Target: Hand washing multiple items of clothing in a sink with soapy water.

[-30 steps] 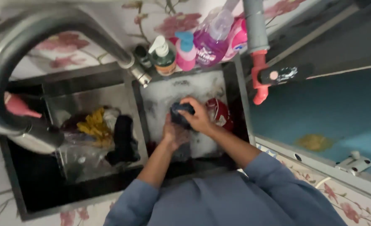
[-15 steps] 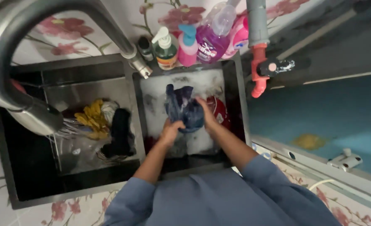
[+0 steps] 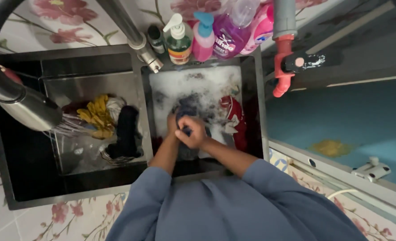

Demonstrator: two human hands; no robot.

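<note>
Head view: both hands meet over the soapy right basin (image 3: 251, 89). The right hand (image 3: 192, 132) is fisted around a dark blue garment (image 3: 188, 107), which trails toward 12 o'clock into the foam. The left hand (image 3: 171, 125), mostly hidden behind the right, seems to clutch the same cloth. A red cloth (image 3: 233, 117) lies at 3 o'clock.

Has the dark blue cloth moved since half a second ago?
Yes. The dark blue cloth has dropped from spread above the suds into both hands, nearer the sink's front wall.
</note>
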